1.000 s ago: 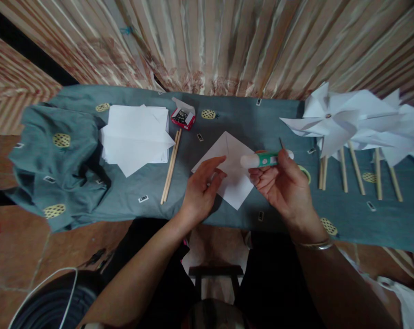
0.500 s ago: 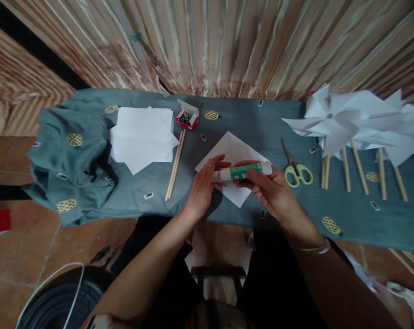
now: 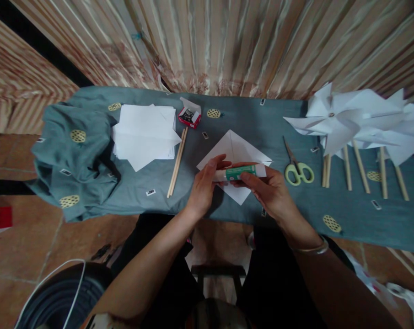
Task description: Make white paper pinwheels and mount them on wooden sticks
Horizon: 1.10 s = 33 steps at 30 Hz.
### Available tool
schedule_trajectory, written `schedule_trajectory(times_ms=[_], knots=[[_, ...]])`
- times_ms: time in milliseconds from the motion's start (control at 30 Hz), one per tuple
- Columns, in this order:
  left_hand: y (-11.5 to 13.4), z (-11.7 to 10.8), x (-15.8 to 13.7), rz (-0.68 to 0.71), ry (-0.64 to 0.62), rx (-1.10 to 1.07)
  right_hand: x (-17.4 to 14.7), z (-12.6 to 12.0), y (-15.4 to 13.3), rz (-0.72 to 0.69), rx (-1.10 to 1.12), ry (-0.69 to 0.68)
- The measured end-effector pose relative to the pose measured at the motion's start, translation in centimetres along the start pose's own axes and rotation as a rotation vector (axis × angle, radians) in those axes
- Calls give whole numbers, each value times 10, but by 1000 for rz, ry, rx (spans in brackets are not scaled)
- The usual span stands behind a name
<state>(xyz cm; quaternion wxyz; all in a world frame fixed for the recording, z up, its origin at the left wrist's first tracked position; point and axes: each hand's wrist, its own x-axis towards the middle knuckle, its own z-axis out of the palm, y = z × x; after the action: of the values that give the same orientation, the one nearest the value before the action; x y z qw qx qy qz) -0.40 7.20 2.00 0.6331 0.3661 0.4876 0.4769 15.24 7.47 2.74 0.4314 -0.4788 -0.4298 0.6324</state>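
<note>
A glue stick [image 3: 240, 173] with a green label and white ends lies crosswise between my two hands. My right hand [image 3: 273, 189] is closed around its barrel, thumb on the label. My left hand [image 3: 204, 185] grips the white left end, its fingers partly hiding it. Beneath them, a white paper square [image 3: 231, 145] with a crease lies corner-up on the cloth, partly covered by my hands. To the right of my right hand rest scissors [image 3: 298, 173] with light green handles, their blades pointing away.
A stack of white paper [image 3: 145, 132], two thin wooden sticks [image 3: 177, 164] and an open red box [image 3: 190, 114] of small metal pieces sit left. Several paper pinwheels [image 3: 347, 114] on sticks lie right. Bunched green cloth [image 3: 76, 160] covers the table's left end.
The glue stick has shifted left toward my left hand, and less of its white left part shows. My right hand moved slightly left with it. The view shifted a little.
</note>
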Motion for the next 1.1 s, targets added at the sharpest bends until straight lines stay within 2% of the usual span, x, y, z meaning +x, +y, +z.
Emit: schedule_trajectory(times_ms=[200,300,567,767,867,1000,1100], knots=[[-3,-2,-3,37,-1,4,-1,2,3,-21,-72,14],[-5,-4,-5,52,-35,20,-1,4,7,-27,-33,6],[-5,-11,-15,104,-87,159,-4,10,12,-55,-90,17],[3,-20,-24,168,-57,238,-14,10,4,-121,-162,-14],[18,-42,-25,174,60,258,-19,-3,0,-179,-288,32],[35,-93,-28,218,371,403,-26,-33,0,-334,-679,171],[33,-131,-30,209,463,551,-32,-50,4,-500,-937,113]])
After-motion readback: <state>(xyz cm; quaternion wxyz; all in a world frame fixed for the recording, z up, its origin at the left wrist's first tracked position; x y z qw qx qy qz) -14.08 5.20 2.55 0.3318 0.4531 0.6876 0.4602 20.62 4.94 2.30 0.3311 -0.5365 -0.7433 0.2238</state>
